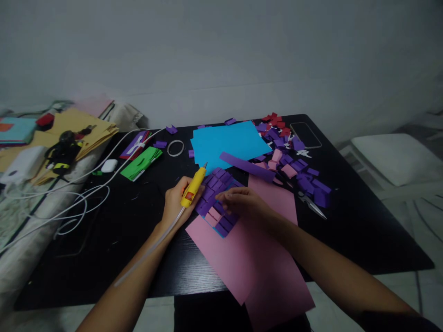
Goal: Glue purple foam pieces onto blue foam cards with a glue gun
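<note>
My left hand (178,198) is wrapped around a yellow glue gun (194,186), its metal tip pointing up and away. A pale, thin strand trails from its rear end over my left forearm. Beside that hand lies a blue-backed piece (209,193) covered in folded purple paper pieces, with a few pink ones (212,216). Over its right side, my right hand (245,203) has its fingertips pinched together; whatever they hold is hidden. Beneath are large pink paper sheets (273,276) that overhang the table's front edge.
Blue sheets (228,143) lie behind, with a purple strip (247,167) across their corner. Folded purple pieces (306,182) and scissors (311,205) are at right, red scraps (275,121) farther back. Left are green paper (141,163), a tape ring (175,148) and white cables (86,198).
</note>
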### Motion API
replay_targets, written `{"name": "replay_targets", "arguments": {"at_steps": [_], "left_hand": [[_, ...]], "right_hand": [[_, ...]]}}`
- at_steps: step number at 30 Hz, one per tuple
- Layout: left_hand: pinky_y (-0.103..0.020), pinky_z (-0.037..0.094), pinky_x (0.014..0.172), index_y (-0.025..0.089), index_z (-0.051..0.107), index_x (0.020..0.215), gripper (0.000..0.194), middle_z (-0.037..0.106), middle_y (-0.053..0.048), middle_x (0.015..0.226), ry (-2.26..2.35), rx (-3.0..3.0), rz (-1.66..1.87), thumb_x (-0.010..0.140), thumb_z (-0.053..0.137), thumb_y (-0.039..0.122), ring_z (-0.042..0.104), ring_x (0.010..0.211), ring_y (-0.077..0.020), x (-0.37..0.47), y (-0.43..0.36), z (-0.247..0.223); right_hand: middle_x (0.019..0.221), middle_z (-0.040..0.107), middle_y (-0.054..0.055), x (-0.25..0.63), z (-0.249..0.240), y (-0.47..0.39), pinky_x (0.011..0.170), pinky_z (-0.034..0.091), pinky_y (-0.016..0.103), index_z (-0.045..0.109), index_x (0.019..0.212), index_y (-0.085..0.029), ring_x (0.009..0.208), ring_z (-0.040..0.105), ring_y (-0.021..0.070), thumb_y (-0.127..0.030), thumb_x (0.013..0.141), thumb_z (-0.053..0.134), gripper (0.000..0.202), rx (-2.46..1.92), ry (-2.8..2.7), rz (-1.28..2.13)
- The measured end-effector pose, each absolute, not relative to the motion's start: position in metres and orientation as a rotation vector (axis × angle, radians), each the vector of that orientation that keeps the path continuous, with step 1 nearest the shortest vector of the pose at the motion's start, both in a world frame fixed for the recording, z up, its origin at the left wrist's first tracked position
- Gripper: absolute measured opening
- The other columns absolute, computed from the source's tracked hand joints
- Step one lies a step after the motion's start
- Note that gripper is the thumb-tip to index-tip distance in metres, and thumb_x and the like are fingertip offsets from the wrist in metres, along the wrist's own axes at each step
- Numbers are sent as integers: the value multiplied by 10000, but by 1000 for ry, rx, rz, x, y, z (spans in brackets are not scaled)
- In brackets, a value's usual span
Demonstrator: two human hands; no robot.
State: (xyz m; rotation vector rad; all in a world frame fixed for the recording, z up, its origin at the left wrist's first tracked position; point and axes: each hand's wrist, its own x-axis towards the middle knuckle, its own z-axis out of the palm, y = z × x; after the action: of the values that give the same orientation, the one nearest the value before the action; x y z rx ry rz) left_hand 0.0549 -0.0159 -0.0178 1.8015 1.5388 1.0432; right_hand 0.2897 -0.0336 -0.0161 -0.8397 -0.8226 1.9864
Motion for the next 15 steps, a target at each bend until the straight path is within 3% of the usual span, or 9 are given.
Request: {"name": "replay_targets", "arguments": {"at_steps": [4, 12, 15], "left_hand": [[-251, 412, 608, 218, 643, 872, 256, 636, 50, 718, 1600, 1749, 1120, 864, 806, 415, 563, 644, -142, 51, -13, -19], [-267, 452, 623, 209, 617, 801, 293, 639, 32, 726, 1392, 1647, 1089, 843, 824, 412, 578, 669, -150, 57, -15, -4], [-273, 489, 646, 206, 607, 798, 303, 673, 18, 758, 1285, 1571, 1105, 821, 849, 388, 632, 708, -161, 60, -15, 0]], "right_hand": [[809, 725, 29, 288, -21, -33, 679, 506, 276, 851, 855, -169, 723, 625, 136, -342, 735, 939, 228, -832, -761, 1957], [764, 704, 18, 288, -22, -35, 735, 541, 299, 863, 978, -177, 721, 632, 142, -356, 851, 851, 220, -835, -996, 1932], [1032, 754, 60, 287, -26, -38, 807, 587, 332, 827, 1177, -225, 834, 682, 160, -331, 925, 782, 277, -808, -1355, 1646]]}}
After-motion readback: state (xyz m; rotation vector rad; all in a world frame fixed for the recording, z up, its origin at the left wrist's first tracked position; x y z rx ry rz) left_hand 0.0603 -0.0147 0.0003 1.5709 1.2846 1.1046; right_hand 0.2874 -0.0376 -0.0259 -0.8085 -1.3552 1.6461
